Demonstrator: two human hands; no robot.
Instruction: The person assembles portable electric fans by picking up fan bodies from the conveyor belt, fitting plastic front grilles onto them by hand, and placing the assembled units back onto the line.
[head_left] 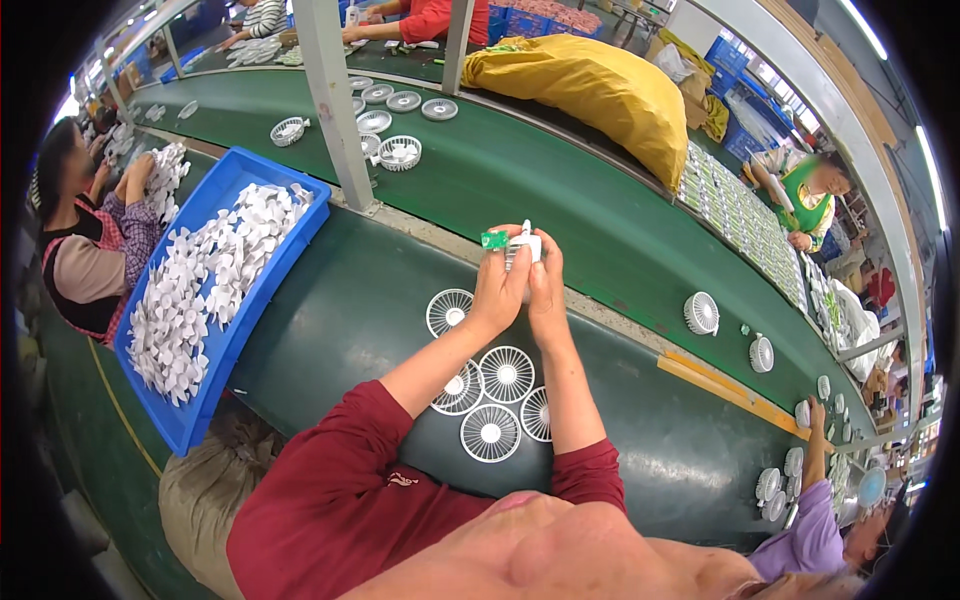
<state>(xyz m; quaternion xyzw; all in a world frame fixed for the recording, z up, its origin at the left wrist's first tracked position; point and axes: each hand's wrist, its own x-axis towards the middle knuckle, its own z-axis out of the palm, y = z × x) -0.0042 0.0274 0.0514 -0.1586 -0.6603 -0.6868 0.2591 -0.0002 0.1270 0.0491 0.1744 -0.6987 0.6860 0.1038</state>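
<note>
Both my hands are raised together above the far edge of the dark green work surface (330,290). Between them is a white slotted fan housing (522,250) with a short stem pointing up. My left hand (495,295) grips its left side, and a small green circuit board (494,240) sticks out there. Around the right side of the housing curl the fingers of my right hand (546,290). How the board is attached cannot be made out. Several round white fan grilles (506,374) lie flat below my forearms, one of them partly behind my right forearm.
On the left stands a blue tray (185,425) heaped with white fan blades (205,285). A green conveyor belt (590,265) beyond carries fan housings (702,314) and grilles. A grey post (335,100) rises at the belt's edge. Co-workers sit at left, right and across.
</note>
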